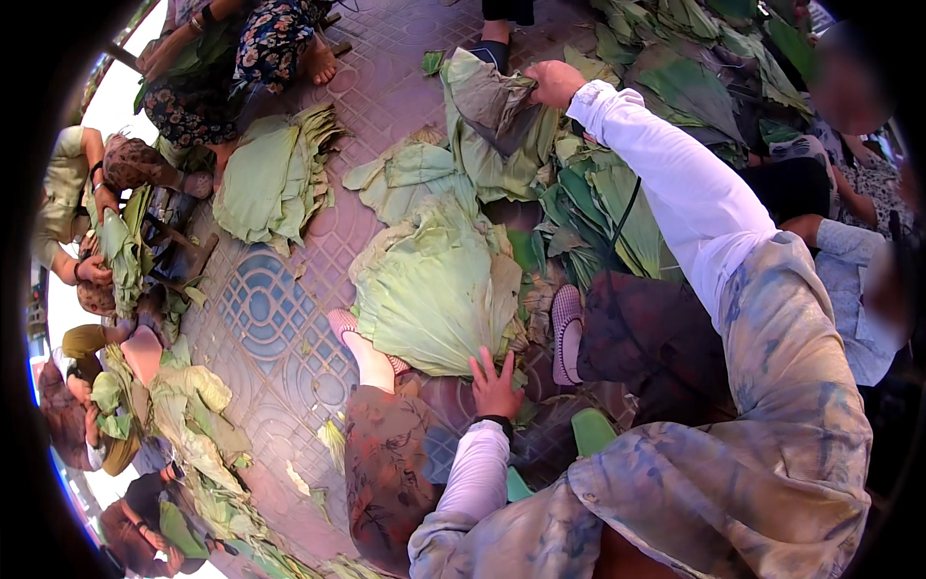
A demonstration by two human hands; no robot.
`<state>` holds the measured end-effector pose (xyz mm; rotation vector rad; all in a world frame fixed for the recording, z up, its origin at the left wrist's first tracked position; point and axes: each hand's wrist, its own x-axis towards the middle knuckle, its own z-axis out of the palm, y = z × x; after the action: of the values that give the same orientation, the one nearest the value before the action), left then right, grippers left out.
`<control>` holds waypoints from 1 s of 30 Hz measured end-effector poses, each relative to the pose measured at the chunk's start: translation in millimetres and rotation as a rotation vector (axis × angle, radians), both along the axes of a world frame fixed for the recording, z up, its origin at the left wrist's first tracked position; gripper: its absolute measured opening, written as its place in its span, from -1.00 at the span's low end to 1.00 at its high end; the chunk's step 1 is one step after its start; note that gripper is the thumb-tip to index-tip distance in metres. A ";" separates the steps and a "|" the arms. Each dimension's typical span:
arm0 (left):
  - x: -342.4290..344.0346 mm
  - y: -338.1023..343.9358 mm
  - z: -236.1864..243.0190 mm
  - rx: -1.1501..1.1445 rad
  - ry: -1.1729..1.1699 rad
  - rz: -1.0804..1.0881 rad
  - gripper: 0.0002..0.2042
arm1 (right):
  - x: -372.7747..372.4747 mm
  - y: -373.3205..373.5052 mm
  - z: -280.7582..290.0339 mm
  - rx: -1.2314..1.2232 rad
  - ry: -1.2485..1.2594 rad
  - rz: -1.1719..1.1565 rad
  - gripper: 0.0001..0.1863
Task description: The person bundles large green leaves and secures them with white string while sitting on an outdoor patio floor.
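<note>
Item one: my left hand (496,384), white sleeve and dark wristband, rests at the near edge of the stack of large pale green leaves (434,289) between my feet. My fingers (478,365) are spread apart and lie flat against the stack's lower edge, clamped on nothing.

Item two: my right hand (554,82), arm stretched far forward in a white sleeve, grips a limp, wilted leaf (492,106) at its upper edge; these fingers are curled together on the leaf, which hangs down over the heap below it.

Item three: the stack of leaves lies on the patterned paved floor (280,328), stems pointing toward me, just beside my pink slipper (342,323) on its left and my other slipper (567,328) on its right.

Item four: a heap of darker green leaves (598,207) lies to the right of the stack, beneath my outstretched arm, and runs on toward the top right.

Item five: a second bundle of pale leaves (275,174) lies on the floor to the upper left, well apart from my hands.

Item six: other people sit around the left rim and top, each handling leaves of their own (125,246).
</note>
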<state>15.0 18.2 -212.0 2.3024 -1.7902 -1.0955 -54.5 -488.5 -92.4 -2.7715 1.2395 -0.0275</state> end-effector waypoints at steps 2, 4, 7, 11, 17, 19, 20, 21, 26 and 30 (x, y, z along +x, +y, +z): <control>-0.4 1.4 1.4 0.039 0.010 0.025 -0.18 | 24.6 5.7 42.4 0.035 -0.134 0.001 -0.63; -1.6 -0.9 5.8 0.041 0.008 0.013 -0.18 | 32.7 2.4 64.9 0.035 -0.341 -0.031 -0.62; -2.0 -0.2 1.5 0.043 0.008 -0.001 -0.20 | 51.4 0.4 83.8 0.162 -0.618 -0.087 -0.60; 1.4 4.1 -6.2 0.070 0.016 0.045 -0.21 | 111.3 53.2 83.0 0.811 -1.173 -0.379 -0.63; 1.9 5.0 -13.7 0.006 -0.017 0.018 -0.22 | 130.7 95.5 -57.5 1.237 -1.376 -0.989 -0.68; -2.4 1.2 -12.8 -0.013 -0.027 -0.039 -0.22 | 97.3 101.8 -149.1 1.516 -1.390 -1.108 -0.67; 0.3 6.3 -19.4 -0.013 -0.038 0.000 -0.21 | 113.7 140.0 -153.6 1.468 -1.253 -1.300 -0.68; 0.7 8.0 -21.3 -0.008 -0.039 0.016 -0.21 | 112.1 166.2 -164.7 1.499 -1.181 -1.327 -0.70; -2.6 9.3 -15.0 0.012 -0.026 0.023 -0.22 | 85.5 214.0 -191.5 1.759 -1.258 -1.184 -0.74; -3.9 3.2 -0.5 0.016 -0.025 0.004 -0.23 | 84.7 198.6 -145.8 1.736 -1.431 -0.897 -0.77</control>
<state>11.1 21.4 -212.5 2.3388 -1.7908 -1.0895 30.2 -289.9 -238.2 -0.2934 0.9185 -0.5301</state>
